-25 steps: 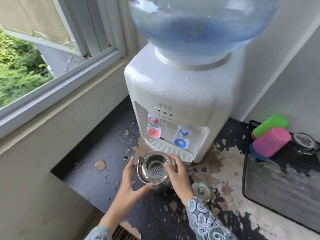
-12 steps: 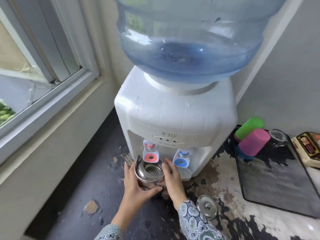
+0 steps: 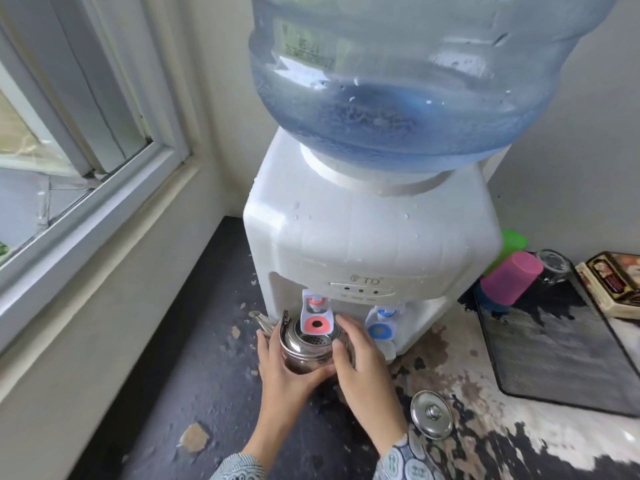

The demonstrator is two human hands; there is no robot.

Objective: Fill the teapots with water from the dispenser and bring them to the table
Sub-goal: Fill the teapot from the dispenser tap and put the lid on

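A small steel teapot with its lid off and a strainer inside sits under the red tap of the white water dispenser. Its spout points left. My left hand cups the pot's left and front side. My right hand wraps the pot's right side, fingers up near the red tap. The blue tap is just to the right. The pot's round steel lid lies on the counter to the right of my right wrist.
A big blue water bottle tops the dispenser. To the right, a black mesh tray holds pink and green cups and a glass. A box is far right. A window wall runs along the left.
Both hands have carried the teapot away from me, from in front of the drip tray to right under the red tap. My view has moved closer to the dispenser.
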